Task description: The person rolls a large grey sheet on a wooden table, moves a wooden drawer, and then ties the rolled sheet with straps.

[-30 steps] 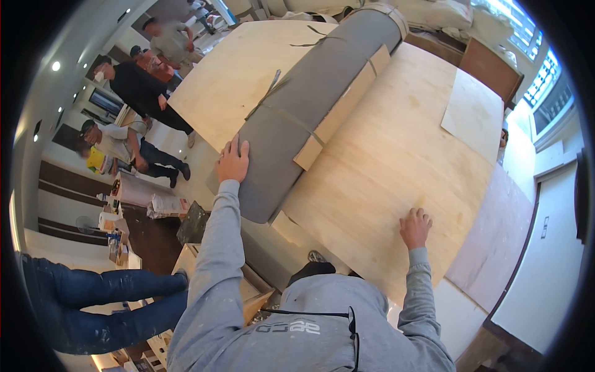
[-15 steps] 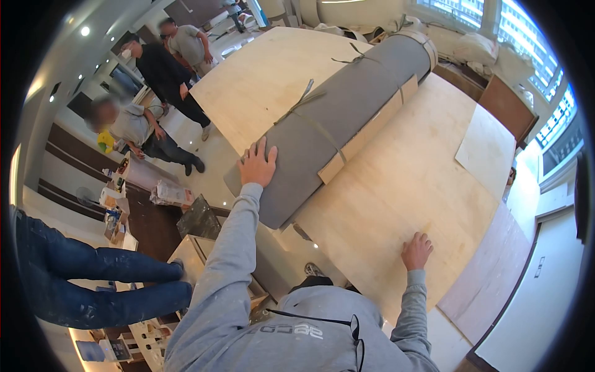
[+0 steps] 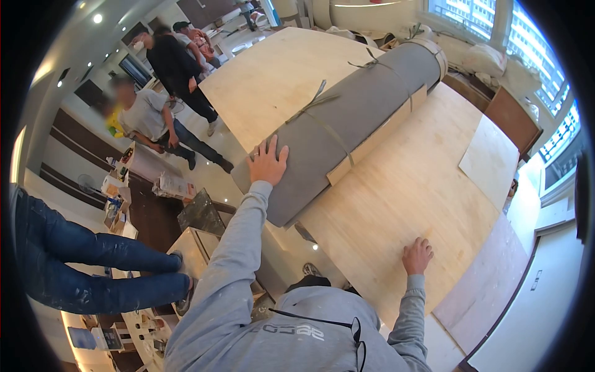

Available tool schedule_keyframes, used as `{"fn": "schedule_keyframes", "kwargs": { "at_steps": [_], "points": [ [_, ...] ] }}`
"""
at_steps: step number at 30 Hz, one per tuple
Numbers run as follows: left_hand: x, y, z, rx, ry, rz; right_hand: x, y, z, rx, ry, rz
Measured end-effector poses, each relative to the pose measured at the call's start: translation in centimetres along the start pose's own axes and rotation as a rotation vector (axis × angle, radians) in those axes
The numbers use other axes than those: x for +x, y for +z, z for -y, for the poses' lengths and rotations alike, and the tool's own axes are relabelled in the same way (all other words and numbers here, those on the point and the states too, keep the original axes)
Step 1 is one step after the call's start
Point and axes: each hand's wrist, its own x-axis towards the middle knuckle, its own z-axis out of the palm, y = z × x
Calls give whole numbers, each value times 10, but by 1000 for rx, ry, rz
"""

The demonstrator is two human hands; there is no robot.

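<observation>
Left hand (image 3: pixel 268 163) spread on the grey roll (image 3: pixel 365 102), right hand (image 3: pixel 417 256) bent over the board (image 3: pixel 396 214)

From where I stand, the left arm is the long reach: its grey sleeve (image 3: pixel 238 235) runs forward and nearly straight from the shoulder, ending at the near end of the roll. The hand there lies palm down, fingers fanned and pointing away from the body, thumb set off to the right. It is unclenched, resting on the curved surface without gripping it.

The right arm is held lower and closer in, rising from beside the waist. That hand sits back up on the bare wood, knuckles raised and fingers curled under toward the board. Its palm is hidden, so I can't tell whether anything is tucked inside. It is well apart from the roll.

The roll lies slantwise across the board, its near end reaching past the edge and its far end toward the windows (image 3: pixel 462 15). Dark straps (image 3: pixel 331 131) go round it, and a pale strip (image 3: pixel 378 137) runs along its right side beneath them.

A pair of glasses (image 3: pixel 356 328) hangs at the front of the worker's shirt (image 3: pixel 310 310). To the left, someone in paint-flecked jeans (image 3: pixel 93 260) stands near the reaching arm; a person in black (image 3: pixel 173 65) is farther off, beyond the board's left side.
</observation>
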Motion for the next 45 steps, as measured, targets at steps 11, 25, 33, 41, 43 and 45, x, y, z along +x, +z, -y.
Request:
{"fn": "schedule_keyframes", "kwargs": {
  "at_steps": [11,25,33,41,43,45],
  "points": [
    [0,2,-3,7,9,-18,-1,3,-4,16,-25,-31],
    [-1,-1,-5,-6,8,-20,4,8,1,-45,-52,-7],
    [22,-19,-15,-97,17,23,3,2,5,-69,-24,57],
    [121,1,-12,-285,-43,55,14,-10,5,-119,28,216],
    [133,-2,-17,-202,-29,59,23,-19,-1,-63,12,258],
    [147,-6,-19,-144,-24,111,36,-21,-8,51,-41,262]
  ]
}}
